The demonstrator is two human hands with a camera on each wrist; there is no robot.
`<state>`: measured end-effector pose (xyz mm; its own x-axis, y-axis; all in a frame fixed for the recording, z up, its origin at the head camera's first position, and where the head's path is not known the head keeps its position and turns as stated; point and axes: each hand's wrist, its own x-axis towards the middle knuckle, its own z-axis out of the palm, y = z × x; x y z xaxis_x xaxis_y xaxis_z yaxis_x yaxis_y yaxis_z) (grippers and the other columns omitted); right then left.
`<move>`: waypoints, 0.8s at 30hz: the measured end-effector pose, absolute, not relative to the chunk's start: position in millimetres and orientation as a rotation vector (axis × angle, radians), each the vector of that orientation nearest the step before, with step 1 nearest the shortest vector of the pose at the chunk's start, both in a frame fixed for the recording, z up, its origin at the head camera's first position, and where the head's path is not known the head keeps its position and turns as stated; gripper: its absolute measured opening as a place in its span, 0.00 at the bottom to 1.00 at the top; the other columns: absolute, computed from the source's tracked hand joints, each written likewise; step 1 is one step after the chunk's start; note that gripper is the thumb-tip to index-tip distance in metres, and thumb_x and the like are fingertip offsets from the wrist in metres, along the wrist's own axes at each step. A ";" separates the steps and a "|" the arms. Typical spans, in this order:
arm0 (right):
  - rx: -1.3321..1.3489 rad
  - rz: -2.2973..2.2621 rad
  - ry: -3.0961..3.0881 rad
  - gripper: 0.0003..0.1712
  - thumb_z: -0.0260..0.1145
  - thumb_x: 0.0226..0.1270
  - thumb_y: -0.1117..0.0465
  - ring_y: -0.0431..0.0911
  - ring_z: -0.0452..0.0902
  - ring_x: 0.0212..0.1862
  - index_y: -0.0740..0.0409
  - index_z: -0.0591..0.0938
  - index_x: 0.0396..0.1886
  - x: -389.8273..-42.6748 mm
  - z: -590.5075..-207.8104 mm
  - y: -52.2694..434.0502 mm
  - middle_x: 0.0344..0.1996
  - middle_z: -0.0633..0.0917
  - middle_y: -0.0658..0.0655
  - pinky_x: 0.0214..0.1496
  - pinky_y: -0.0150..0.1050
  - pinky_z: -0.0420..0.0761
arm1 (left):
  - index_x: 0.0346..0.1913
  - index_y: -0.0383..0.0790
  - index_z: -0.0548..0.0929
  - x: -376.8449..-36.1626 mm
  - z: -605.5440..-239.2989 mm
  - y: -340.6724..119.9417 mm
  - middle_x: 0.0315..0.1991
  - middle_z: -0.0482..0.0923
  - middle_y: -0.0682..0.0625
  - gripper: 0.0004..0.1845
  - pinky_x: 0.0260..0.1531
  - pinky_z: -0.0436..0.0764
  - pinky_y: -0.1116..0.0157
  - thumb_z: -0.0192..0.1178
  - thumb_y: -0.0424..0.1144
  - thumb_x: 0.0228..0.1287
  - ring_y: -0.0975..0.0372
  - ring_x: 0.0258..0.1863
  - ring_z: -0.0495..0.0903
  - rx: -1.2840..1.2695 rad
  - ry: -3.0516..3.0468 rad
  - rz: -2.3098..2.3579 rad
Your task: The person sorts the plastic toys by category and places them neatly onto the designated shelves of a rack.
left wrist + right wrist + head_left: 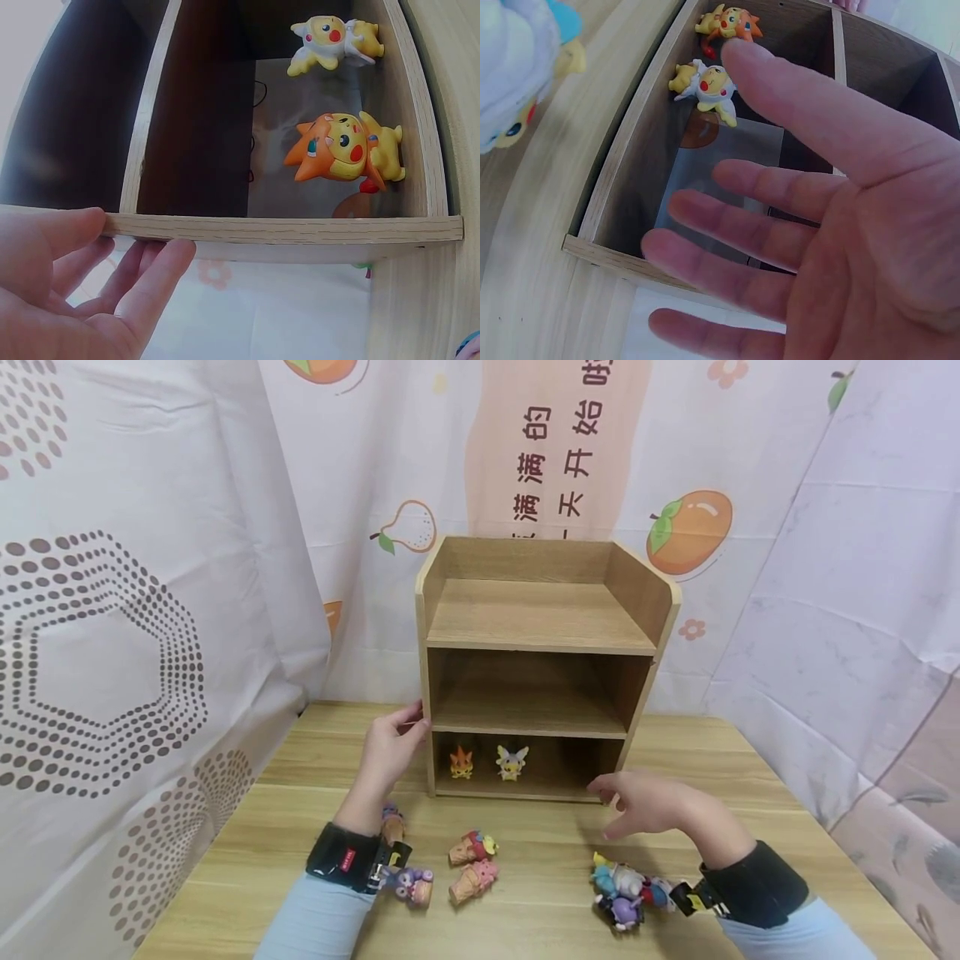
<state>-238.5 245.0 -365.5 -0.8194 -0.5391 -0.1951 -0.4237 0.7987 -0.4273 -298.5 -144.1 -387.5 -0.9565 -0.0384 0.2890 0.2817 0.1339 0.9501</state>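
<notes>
A wooden shelf unit (529, 647) stands on the table. My left hand (390, 747) is at its left side panel; in the left wrist view the thumb (75, 232) meets the panel's front edge, with the fingers fairly straight along its outer face. The right hand (648, 802) is in front of the bottom right corner, holding nothing, its fingers (727, 266) spread in the right wrist view. On the bottom shelf, an orange-hooded yellow figurine (461, 763) stands at the left, beside a yellow figurine with a pale hood (512, 762).
Ice-cream-cone figurines (472, 882) lie on the table in front of the shelf. A purple figurine on a cone (414, 887) and another small figure (392, 823) are near the left wrist. Several figurines (619, 885) cluster by the right wrist. Printed curtains (360, 610) hang behind.
</notes>
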 end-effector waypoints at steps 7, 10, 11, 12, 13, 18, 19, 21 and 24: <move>-0.689 -0.477 2.638 0.37 0.83 0.49 0.55 0.59 0.81 0.46 0.63 0.80 0.58 -234.2 -371.0 244.2 0.46 0.83 0.59 0.48 0.56 0.82 | 0.66 0.33 0.78 -299.7 -388.0 -144.2 0.56 0.81 0.34 0.21 0.49 0.84 0.52 0.62 0.31 0.72 0.48 0.52 0.82 -0.235 -2.167 -1.907; -0.691 -0.476 2.621 0.37 0.82 0.48 0.56 0.59 0.81 0.46 0.64 0.80 0.58 -232.1 -373.6 244.9 0.46 0.84 0.60 0.49 0.56 0.81 | 0.66 0.33 0.78 -299.5 -387.7 -144.6 0.57 0.81 0.34 0.21 0.50 0.84 0.51 0.62 0.32 0.72 0.48 0.53 0.82 -0.241 -2.167 -1.907; -0.688 -0.478 2.617 0.37 0.83 0.48 0.56 0.59 0.81 0.46 0.65 0.80 0.58 -231.5 -374.5 245.5 0.46 0.84 0.61 0.49 0.56 0.81 | 0.66 0.33 0.78 -299.5 -387.6 -144.6 0.57 0.81 0.34 0.21 0.51 0.84 0.51 0.62 0.32 0.72 0.47 0.53 0.82 -0.244 -2.167 -1.906; -0.685 -0.479 2.614 0.37 0.83 0.48 0.57 0.59 0.82 0.46 0.65 0.80 0.57 -230.9 -375.6 246.2 0.46 0.84 0.61 0.49 0.56 0.81 | 0.66 0.33 0.78 -299.4 -387.6 -144.5 0.57 0.81 0.34 0.21 0.51 0.84 0.51 0.62 0.32 0.72 0.47 0.53 0.82 -0.245 -2.168 -1.907; -0.685 -0.477 2.613 0.37 0.83 0.47 0.57 0.59 0.82 0.46 0.65 0.80 0.57 -230.5 -376.8 246.9 0.46 0.84 0.60 0.49 0.56 0.81 | 0.66 0.33 0.78 -299.4 -387.6 -144.4 0.57 0.81 0.34 0.21 0.51 0.84 0.51 0.62 0.32 0.72 0.47 0.53 0.82 -0.246 -2.166 -1.911; -0.662 -0.471 2.602 0.36 0.84 0.45 0.57 0.59 0.82 0.46 0.63 0.81 0.55 -228.1 -380.3 249.8 0.44 0.83 0.58 0.49 0.56 0.81 | 0.66 0.31 0.78 -290.9 -379.0 -142.4 0.57 0.81 0.33 0.21 0.51 0.83 0.49 0.61 0.30 0.72 0.47 0.53 0.82 -0.251 -2.175 -1.914; -0.658 -0.468 2.599 0.36 0.84 0.45 0.57 0.59 0.81 0.46 0.62 0.81 0.55 -227.7 -380.9 250.2 0.44 0.83 0.58 0.49 0.56 0.81 | 0.66 0.30 0.77 -286.3 -374.2 -141.6 0.57 0.80 0.32 0.21 0.51 0.83 0.48 0.60 0.29 0.72 0.46 0.53 0.82 -0.255 -2.178 -1.912; -0.646 -0.464 2.591 0.35 0.84 0.45 0.57 0.58 0.81 0.47 0.61 0.81 0.55 -227.2 -382.0 250.9 0.44 0.83 0.57 0.48 0.55 0.81 | 0.66 0.27 0.76 -277.5 -365.3 -140.0 0.57 0.80 0.30 0.21 0.52 0.82 0.47 0.59 0.28 0.73 0.45 0.54 0.81 -0.261 -2.187 -1.907; -0.646 -0.449 2.589 0.34 0.84 0.44 0.58 0.57 0.80 0.47 0.60 0.82 0.53 -226.3 -385.4 252.0 0.43 0.83 0.56 0.48 0.54 0.80 | 0.66 0.25 0.74 -271.0 -358.0 -138.4 0.57 0.78 0.28 0.21 0.53 0.81 0.45 0.57 0.26 0.73 0.43 0.55 0.81 -0.270 -2.196 -1.899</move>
<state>-226.3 252.0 -385.4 -0.7978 -0.5056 -0.3286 -0.3655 0.8389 -0.4034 -271.0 -138.4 -358.0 -0.9578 -0.0081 0.2873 0.2831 0.1454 0.9480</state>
